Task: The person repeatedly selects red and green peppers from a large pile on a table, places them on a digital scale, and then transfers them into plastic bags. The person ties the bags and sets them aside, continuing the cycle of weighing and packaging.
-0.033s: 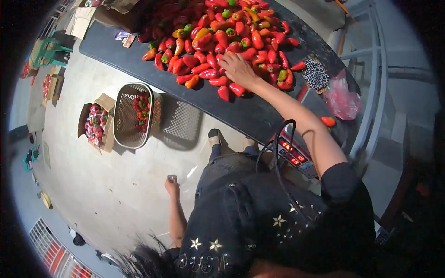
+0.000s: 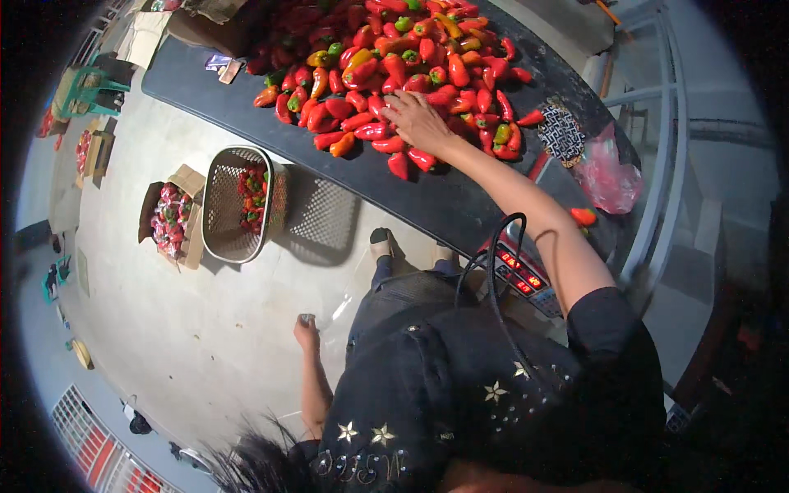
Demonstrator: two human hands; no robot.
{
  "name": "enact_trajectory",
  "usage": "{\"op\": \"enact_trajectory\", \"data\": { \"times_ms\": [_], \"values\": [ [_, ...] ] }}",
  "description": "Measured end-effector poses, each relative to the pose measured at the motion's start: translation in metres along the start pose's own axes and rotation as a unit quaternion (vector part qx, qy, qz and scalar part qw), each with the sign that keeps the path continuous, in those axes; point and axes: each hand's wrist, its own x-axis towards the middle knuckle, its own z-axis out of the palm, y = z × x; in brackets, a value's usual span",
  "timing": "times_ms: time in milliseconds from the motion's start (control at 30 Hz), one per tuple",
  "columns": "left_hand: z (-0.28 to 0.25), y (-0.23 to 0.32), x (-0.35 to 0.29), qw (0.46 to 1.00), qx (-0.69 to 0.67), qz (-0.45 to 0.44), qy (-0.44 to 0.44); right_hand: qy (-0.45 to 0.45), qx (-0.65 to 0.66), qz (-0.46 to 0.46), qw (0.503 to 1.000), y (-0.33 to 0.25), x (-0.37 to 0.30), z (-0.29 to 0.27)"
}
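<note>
A large heap of peppers, mostly red with some orange, yellow and green, covers the far part of the dark table. My right hand rests on the near side of this heap, palm down, fingers reaching over several red peppers. It does not visibly grip one. Low at my left side, away from the table, my left hand is closed around something small and greyish at its fingertips. Shiny, see-through streaks beside it look like clear plastic, but I cannot make out the held thing.
A beige perforated basket with some peppers stands on the floor beside a cardboard box of bagged peppers. By my right arm are a digital scale, pink plastic bag, patterned cloth and lone pepper. A black cable hangs before me.
My right hand has shifted very slightly left and up over the peppers. My left hand stays closed in almost the same place.
</note>
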Motion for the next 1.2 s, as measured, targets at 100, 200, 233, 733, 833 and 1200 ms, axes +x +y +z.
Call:
{"op": "enact_trajectory", "data": {
  "times_ms": [100, 200, 233, 733, 833, 1200],
  "values": [
    [-0.006, -0.025, -0.012, 1.000, -0.001, 0.008, 0.004, -0.003, -0.015, -0.026, 1.000, -0.002, 0.012, 0.018],
    [-0.005, -0.032, -0.014, 1.000, 0.018, -0.007, 0.018, -0.075, -0.007, -0.023, 0.997, 0.005, 0.016, 0.020],
    [-0.003, -0.033, -0.012, 1.000, 0.001, -0.010, 0.023, -0.073, -0.009, -0.009, 0.997, 0.005, 0.018, 0.022],
    [0.008, 0.044, 0.019, 0.997, -0.079, 0.008, 0.007, -0.027, 0.106, 0.040, 0.993, -0.003, 0.050, 0.032],
    [0.000, 0.037, 0.017, 0.998, -0.055, 0.011, 0.008, -0.055, 0.143, 0.079, 0.985, -0.013, 0.070, 0.041],
    [0.003, -0.033, -0.011, 1.000, -0.004, -0.021, 0.012, -0.010, 0.040, 0.058, 0.997, -0.007, 0.065, 0.042]
  ]
}}
